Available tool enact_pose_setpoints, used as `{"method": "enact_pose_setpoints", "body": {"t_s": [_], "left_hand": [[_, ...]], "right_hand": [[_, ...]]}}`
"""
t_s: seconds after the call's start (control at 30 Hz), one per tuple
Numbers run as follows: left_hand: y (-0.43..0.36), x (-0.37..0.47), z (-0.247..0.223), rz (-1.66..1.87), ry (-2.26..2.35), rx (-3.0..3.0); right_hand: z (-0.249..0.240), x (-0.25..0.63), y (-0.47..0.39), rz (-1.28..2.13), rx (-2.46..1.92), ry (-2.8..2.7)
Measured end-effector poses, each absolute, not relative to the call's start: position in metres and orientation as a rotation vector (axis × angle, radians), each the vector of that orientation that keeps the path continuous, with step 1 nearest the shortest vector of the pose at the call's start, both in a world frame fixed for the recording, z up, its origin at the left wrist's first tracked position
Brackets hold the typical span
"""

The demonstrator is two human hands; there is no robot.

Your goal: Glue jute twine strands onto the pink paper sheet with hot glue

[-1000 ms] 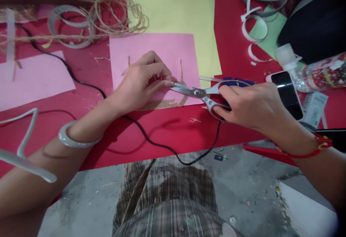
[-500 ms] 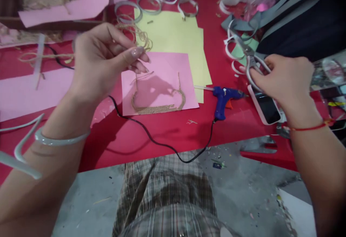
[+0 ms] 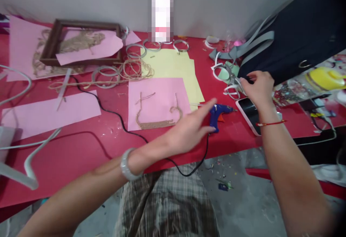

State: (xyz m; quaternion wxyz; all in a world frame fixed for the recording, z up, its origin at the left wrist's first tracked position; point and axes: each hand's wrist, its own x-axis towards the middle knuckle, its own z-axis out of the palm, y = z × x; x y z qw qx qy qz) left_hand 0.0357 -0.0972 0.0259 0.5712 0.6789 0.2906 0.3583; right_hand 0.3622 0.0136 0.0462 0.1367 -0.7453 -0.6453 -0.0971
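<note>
My left hand (image 3: 190, 128) is stretched out with its fingers apart, just left of the blue glue gun (image 3: 216, 116) and holding nothing. My right hand (image 3: 258, 87) has its fingers curled at the handles of the scissors (image 3: 234, 80); whether it grips them is hard to make out. Between my hands, the glue gun lies on the red table (image 3: 232, 136). A pink sheet (image 3: 162, 101) carries twine glued in an outline, with a thick twine band (image 3: 155, 124) along its bottom edge.
Yellow sheets (image 3: 167, 62) lie behind the pink one. A brown frame (image 3: 48, 51) stands back left, near loose twine (image 3: 135, 71). A phone (image 3: 250, 114) lies near my right wrist, beside a dark bag (image 3: 292, 31). The black cord (image 3: 113, 112) crosses the table.
My left hand has moved right and down, from above the pink sheet toward the glue gun, and its fingers have opened. The view has tilted up, showing more of the wall and frame.
</note>
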Motion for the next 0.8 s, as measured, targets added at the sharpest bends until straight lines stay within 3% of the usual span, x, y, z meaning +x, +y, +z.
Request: {"method": "enact_pose_setpoints", "body": {"t_s": [0.13,0.23,0.3,0.43,0.53,0.8], "left_hand": [[-0.095,0.041,0.04,0.622,0.65,1.922],[-0.09,0.002,0.035,0.628,0.94,2.107],[-0.088,-0.03,0.017,0.664,1.143,2.22],[-0.087,-0.074,-0.036,0.809,1.636,2.28],[-0.079,-0.087,-0.058,0.865,1.693,2.243],[-0.009,-0.101,-0.033,0.86,1.745,2.155]], "right_hand": [[0.056,0.322,0.004,0.149,-1.897,-1.9],[0.05,0.269,0.007,0.622,-1.735,-1.891],[0.041,0.231,0.018,0.766,-1.77,-2.005],[0.023,0.174,0.045,0.672,-1.975,-2.045],[0.009,0.153,0.052,0.601,-2.032,-2.007],[-0.01,0.134,0.051,0.543,-2.004,-2.033]]}}
